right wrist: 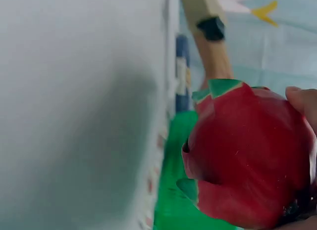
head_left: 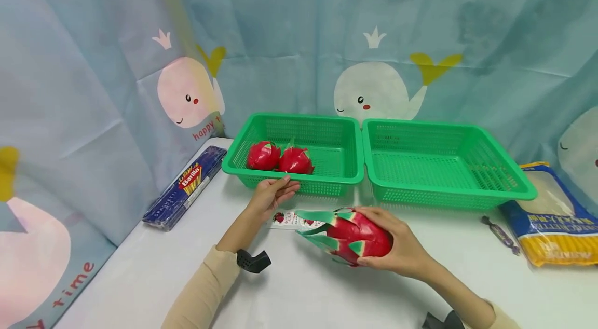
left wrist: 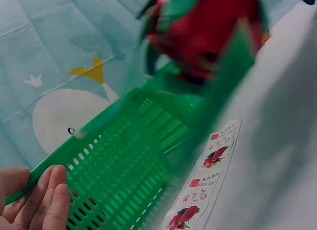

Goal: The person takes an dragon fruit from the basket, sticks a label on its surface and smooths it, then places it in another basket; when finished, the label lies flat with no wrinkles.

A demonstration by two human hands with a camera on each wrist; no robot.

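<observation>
My right hand [head_left: 397, 246] grips a red dragon fruit [head_left: 357, 238] with green-tipped scales, held above the white table in front of the baskets. In the right wrist view the dragon fruit [right wrist: 247, 151] fills the space beside the fingers. My left hand [head_left: 273, 194] is at the front rim of the left green basket [head_left: 322, 187]; the left wrist view shows its thumb and fingers [left wrist: 54, 200] pinching that rim. Inside this basket lie two more dragon fruits, one at the left [head_left: 263, 155] and one beside it [head_left: 296, 160].
A second green basket [head_left: 448, 168] adjoins on the right. A sticker strip with dragon fruit pictures [head_left: 289, 219] lies in front. Barilla spaghetti [head_left: 187, 186] lies at left; a wrapped candy [head_left: 501, 235] and a blue-yellow bag [head_left: 551, 215] are at right. A whale-print curtain [head_left: 289, 33] hangs behind.
</observation>
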